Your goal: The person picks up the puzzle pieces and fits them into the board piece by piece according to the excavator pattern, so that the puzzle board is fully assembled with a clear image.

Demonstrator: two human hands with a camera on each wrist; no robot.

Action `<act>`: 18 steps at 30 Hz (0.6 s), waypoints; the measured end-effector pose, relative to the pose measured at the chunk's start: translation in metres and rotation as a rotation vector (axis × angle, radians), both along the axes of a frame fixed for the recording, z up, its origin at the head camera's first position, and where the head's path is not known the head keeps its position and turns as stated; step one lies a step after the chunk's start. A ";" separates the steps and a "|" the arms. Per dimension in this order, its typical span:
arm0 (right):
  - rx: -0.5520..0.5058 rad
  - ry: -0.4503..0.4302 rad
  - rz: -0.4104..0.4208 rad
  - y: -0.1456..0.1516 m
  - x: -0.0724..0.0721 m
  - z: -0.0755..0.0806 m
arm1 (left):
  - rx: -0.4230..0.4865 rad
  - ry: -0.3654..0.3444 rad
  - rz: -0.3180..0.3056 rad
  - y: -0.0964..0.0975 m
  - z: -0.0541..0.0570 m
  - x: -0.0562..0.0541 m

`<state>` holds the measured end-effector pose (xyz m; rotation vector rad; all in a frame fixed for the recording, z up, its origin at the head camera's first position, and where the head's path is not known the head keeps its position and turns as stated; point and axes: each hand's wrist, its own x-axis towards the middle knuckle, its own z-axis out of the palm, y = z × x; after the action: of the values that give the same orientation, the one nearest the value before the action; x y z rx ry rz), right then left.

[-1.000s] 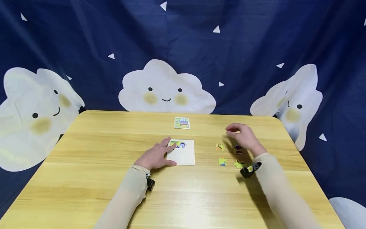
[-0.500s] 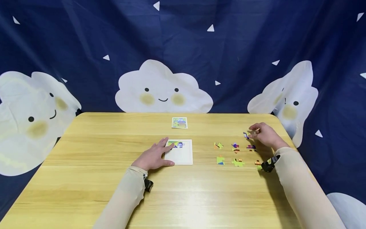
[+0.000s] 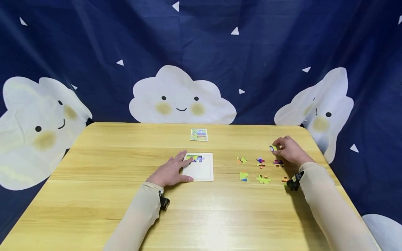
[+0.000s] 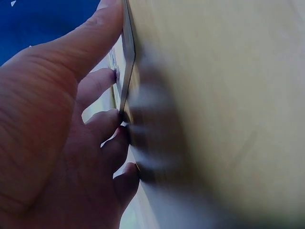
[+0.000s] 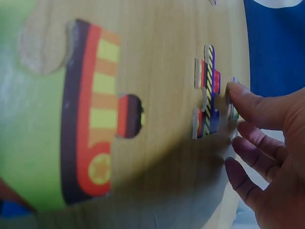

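Note:
My left hand (image 3: 171, 170) is spread over the left side of a white puzzle board (image 3: 201, 172), its index fingertip on the joined pieces (image 3: 195, 159) in the upper left corner. From the left wrist view, the fingertips touch the edge of the board (image 4: 128, 52) and the table. At the far right, my right hand (image 3: 290, 150) pinches a jigsaw puzzle piece (image 3: 272, 148) with a blue-and-white print between thumb and fingers, low at the table. In the right wrist view the thumb partly hides this piece (image 5: 234, 107).
Several loose puzzle pieces lie in two rows, among them a striped one (image 5: 209, 95) near the right hand and a large green one (image 5: 38, 124) by the wrist. A small picture card (image 3: 199, 135) lies behind the board. A dark blue curtain (image 3: 201, 35) hangs behind the table.
My right hand has moved right from above the loose pieces to the far right piece, and its thumb and fingers have closed on it. My left hand stays on the board.

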<state>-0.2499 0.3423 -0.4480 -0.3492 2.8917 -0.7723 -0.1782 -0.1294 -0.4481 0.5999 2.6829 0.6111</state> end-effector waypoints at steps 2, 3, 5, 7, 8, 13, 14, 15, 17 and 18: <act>-0.009 0.000 -0.014 0.000 -0.001 -0.001 | 0.003 0.001 -0.001 0.000 0.000 0.000; -0.016 -0.003 -0.021 0.000 -0.002 -0.001 | 0.004 0.002 0.001 0.000 0.000 0.000; -0.033 -0.012 -0.036 0.000 -0.003 -0.001 | 0.011 -0.001 0.005 0.000 0.001 0.000; -0.047 -0.023 -0.053 0.000 -0.004 -0.001 | 0.017 -0.001 0.008 -0.001 0.001 0.000; -0.053 -0.028 -0.061 0.000 -0.005 -0.001 | 0.019 -0.002 0.009 -0.001 0.001 0.000; -0.058 -0.026 -0.104 0.002 -0.001 0.002 | 0.021 0.003 0.001 -0.001 0.000 0.000; -0.061 -0.025 -0.111 0.003 0.000 0.002 | 0.019 0.002 -0.001 0.000 0.000 0.000; -0.063 -0.023 -0.118 0.004 0.001 0.003 | 0.019 0.003 -0.001 0.000 0.000 0.000; -0.084 -0.020 -0.136 0.006 0.003 0.004 | 0.018 0.004 -0.002 0.000 0.001 0.000; -0.098 -0.022 -0.143 0.007 0.004 0.004 | 0.017 0.005 -0.002 0.000 0.001 0.000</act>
<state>-0.2463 0.3497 -0.4442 -0.1431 2.8890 -0.9361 -0.1778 -0.1294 -0.4471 0.6088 2.6838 0.6339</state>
